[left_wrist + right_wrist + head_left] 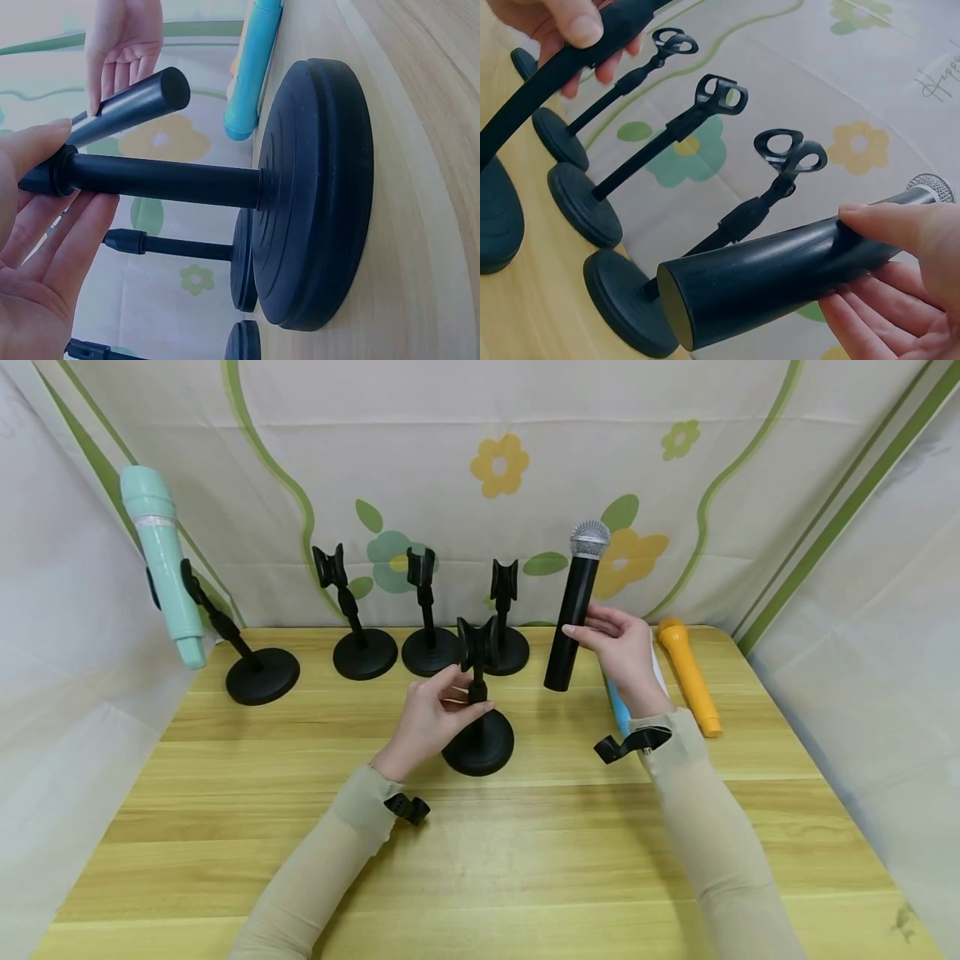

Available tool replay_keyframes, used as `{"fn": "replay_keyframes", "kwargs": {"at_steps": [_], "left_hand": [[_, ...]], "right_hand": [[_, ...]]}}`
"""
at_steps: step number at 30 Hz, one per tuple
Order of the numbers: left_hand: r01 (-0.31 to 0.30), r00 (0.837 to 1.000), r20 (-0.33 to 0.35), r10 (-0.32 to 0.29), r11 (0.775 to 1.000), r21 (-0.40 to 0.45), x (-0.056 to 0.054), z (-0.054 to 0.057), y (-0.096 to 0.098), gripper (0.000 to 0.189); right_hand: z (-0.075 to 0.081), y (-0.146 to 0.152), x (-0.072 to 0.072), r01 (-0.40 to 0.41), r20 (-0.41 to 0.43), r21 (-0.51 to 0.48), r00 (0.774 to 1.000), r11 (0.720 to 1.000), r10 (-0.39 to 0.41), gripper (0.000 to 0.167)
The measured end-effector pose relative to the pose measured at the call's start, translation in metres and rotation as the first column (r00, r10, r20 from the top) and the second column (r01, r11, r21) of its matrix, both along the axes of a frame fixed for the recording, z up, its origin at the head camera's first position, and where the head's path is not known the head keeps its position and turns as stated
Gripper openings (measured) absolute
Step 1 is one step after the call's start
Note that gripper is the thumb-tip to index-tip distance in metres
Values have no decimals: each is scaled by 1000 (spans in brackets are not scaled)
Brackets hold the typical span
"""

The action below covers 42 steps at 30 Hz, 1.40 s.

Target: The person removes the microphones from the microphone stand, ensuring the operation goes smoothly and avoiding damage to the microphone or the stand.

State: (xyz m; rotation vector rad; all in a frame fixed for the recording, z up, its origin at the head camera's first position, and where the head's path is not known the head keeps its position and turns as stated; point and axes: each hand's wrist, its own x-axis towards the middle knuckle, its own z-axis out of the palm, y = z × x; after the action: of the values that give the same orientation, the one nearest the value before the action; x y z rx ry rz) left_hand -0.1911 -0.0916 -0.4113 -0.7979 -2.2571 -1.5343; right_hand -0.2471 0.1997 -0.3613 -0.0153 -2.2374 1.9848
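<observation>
My left hand [426, 717] grips the post of a black desktop microphone stand [482, 750], thumb and fingers around it below the clip. In the left wrist view the stand's round base [322, 195] is upright near the tabletop; whether it touches cannot be told. My right hand [626, 656] pinches a black microphone [572, 618] with a silver mesh head. The microphone is tilted, head up, to the right of the held stand. In the right wrist view its flat butt end [676, 306] faces the stands, apart from any clip.
Three black stands with unfilled clips, among them the leftmost [365, 653], line the table's back. Far left, a mint microphone [167, 572] sits in another stand [262, 677]. On the right lie an orange microphone [690, 677] and a blue one [253, 71], partly hidden. Patterned cloth [420, 460] hangs behind.
</observation>
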Motion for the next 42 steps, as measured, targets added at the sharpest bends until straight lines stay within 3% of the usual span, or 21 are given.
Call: {"fn": "replay_keyframes", "kwargs": {"at_steps": [21,42], "left_hand": [[3,1000,-8,-3,1000,6,1,0,1,26],[-13,1000,-7,13,1000,-5,1,-1,0,26]], "right_hand": [[-22,25,12,6,94,15,996,1000,-7,65],[-36,38,15,4,170,151,985,989,-30,69]]}}
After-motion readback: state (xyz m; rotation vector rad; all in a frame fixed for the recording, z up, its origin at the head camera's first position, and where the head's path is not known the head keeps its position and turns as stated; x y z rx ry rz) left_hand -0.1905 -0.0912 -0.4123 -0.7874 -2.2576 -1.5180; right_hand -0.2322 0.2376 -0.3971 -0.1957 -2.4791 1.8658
